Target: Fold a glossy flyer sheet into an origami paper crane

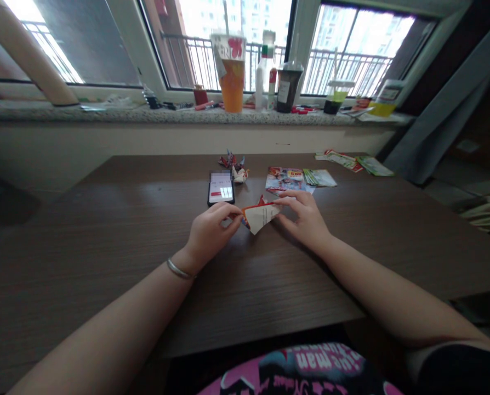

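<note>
A folded piece of printed paper (261, 217), white with red and orange edges, is held just over the table between my two hands. My left hand (212, 226) pinches its left corner between thumb and fingers. At its right end, my right hand (305, 219) grips the upper edge with thumb and fingertips. Beyond my left hand lies a phone (221, 187) with a lit screen. Small folded paper figures, a white one (240, 175) and a red-and-blue one (230, 160), sit behind the phone.
Colourful leaflets (288, 180) and green-and-white paper slips (319, 178) lie beyond my right hand, with more slips (343, 160) farther right. Along the windowsill (146, 114) stand a tall cup of orange drink (233, 82), a clear bottle (264, 77), a dark cup (288, 88) and other cups.
</note>
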